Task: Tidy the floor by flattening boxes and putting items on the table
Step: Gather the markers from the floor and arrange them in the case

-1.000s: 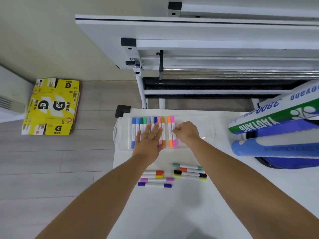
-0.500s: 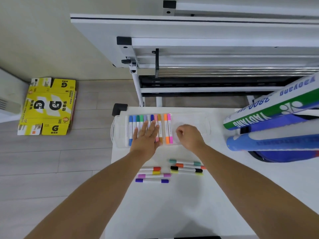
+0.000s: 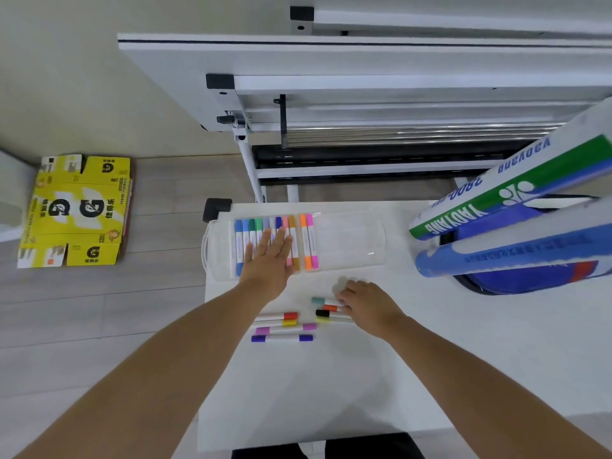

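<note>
**Right hand dropped back to the loose markers**

Nearest me, my right hand (image 3: pixel 367 306) had left the clear case (image 3: pixel 351 241) and lay over 4 loose markers (image 3: pixel 326 313), fingers curled, grip unclear; I judged another refill was coming; my left hand (image 3: pixel 270 260) stayed flat, fingers spread, on the cased markers (image 3: pixel 306 241); beyond, tubes (image 3: pixel 490 210) read "YAOYANG"; the flattened "G" box (image 3: pixel 74 210) lay on the floor.
</note>
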Available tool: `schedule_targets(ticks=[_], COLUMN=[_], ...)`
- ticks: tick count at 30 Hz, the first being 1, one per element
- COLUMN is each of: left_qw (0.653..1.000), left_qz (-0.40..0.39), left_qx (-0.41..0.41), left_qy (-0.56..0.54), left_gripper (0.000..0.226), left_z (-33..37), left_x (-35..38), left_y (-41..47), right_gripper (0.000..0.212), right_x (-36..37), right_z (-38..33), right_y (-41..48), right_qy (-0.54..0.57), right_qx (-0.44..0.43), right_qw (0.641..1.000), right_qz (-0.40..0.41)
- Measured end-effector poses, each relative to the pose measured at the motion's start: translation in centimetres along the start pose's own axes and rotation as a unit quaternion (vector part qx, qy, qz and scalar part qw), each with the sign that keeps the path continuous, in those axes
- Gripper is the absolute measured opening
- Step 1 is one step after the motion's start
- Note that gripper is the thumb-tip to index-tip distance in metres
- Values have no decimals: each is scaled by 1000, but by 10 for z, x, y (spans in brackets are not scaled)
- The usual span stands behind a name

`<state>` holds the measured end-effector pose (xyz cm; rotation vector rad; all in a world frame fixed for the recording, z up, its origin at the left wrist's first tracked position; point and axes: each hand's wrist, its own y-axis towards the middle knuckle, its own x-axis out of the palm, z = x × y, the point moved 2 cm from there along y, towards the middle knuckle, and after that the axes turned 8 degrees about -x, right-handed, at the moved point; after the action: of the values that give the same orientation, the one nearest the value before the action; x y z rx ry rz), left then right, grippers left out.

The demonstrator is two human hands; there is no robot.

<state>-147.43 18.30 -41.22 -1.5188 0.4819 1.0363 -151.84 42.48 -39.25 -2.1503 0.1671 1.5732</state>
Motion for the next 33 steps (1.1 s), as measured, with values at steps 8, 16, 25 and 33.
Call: schedule_targets(ticks=[8,16,25,33], left_qw=[1000,1000,1000,999], left_qz=[2,15,30,35], left_qx=[2,-1,-1,-7], left_qy=[-1,-4,-4,-6], left_gripper=[68,68,67,68], left_z=[-1,0,0,0], left_x=[2,5,10,13], left_y=[1,3,7,8], right_gripper=[18,12,31,37], right_x=[-10,-46,-45,-35], right_z=[4,24,29,20], right_y=[7,44,111,117], right_qy=[94,236,308,246], right_qx=[68,191,337,367], right_qw=[991,952,888,897], right_qz=[-62,45,59,28])
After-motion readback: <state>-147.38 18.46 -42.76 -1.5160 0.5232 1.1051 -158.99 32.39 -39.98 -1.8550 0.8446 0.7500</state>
